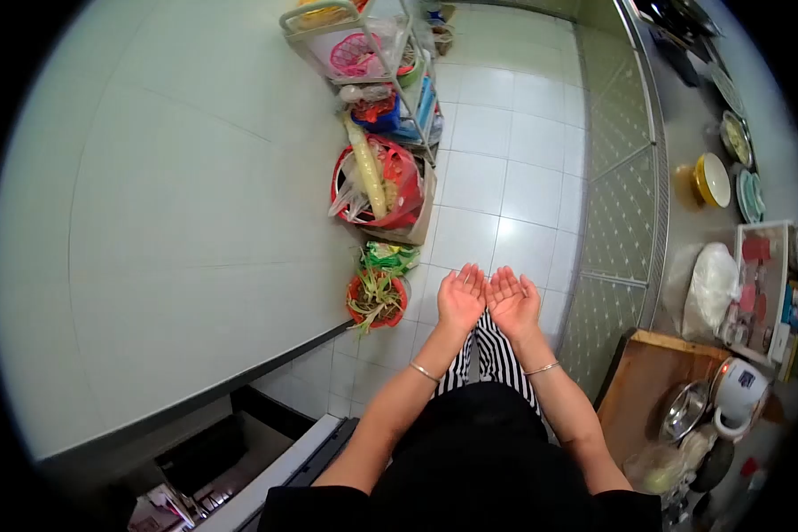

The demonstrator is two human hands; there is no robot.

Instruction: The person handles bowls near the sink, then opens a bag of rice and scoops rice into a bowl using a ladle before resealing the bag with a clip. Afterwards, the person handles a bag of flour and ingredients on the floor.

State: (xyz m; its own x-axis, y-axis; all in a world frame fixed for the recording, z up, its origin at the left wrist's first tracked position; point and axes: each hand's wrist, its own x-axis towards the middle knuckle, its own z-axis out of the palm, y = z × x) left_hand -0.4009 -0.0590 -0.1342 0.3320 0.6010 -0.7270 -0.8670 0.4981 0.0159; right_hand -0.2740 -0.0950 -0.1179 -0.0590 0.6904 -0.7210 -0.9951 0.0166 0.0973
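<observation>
Over the tiled floor [470, 232], between wall [186, 195] and counter [680, 232]: left grip [461, 301] and right grip [513, 307] side by side, palms up, both released, fingers extended, nothing in either. Little-finger edges close together; cannot tell if they touch. Striped trousers [498, 351] below and just behind.

Nearest object: potted plant [378, 300], left of the left grip, on the floor, leaves spilling over its red pot. Green packet [390, 257] just beyond it, same side; farther ahead, a red bag [408, 184], long pale item [365, 164] lying across it. Right of the right grip, well apart: the counter, with white plastic bag [711, 288], and yellow bowl [709, 180] farther forward.

Judgement on doing this pose well: wrists level, fingers slightly parted, both palms at one height, centred ahead of the trousers, neither straying toward leaves or counter.
</observation>
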